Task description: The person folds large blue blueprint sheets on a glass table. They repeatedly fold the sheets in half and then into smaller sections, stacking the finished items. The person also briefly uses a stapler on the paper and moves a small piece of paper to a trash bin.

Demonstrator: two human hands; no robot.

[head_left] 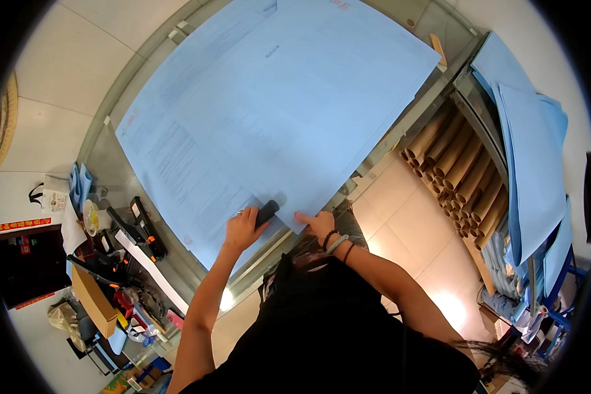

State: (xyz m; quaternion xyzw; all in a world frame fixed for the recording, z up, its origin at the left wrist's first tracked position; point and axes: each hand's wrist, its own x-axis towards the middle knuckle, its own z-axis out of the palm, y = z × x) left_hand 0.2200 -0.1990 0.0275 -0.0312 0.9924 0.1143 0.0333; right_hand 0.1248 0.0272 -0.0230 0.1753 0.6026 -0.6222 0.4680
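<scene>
Large pale-blue sheets [295, 98] with faint printed lines lie spread in a stack over a glass-topped table [115, 111]. My left hand [243, 228] is closed around a short, black, rounded object [267, 212] whose exact kind I cannot make out. That object rests on or just above the sheets near the table's front edge. To its right, my right hand [320, 226] grips the near corner of the top sheet, thumb uppermost. The fingers under that corner are partly hidden. Bracelets circle the right wrist.
Brown cardboard tubes [456, 164] are stacked below on the right, beside draped blue sheets [538, 164]. Black tools with orange parts [144, 230] lie on the left. A cardboard box [93, 302] and assorted clutter stand at lower left. A wooden piece [438, 49] touches the far right corner.
</scene>
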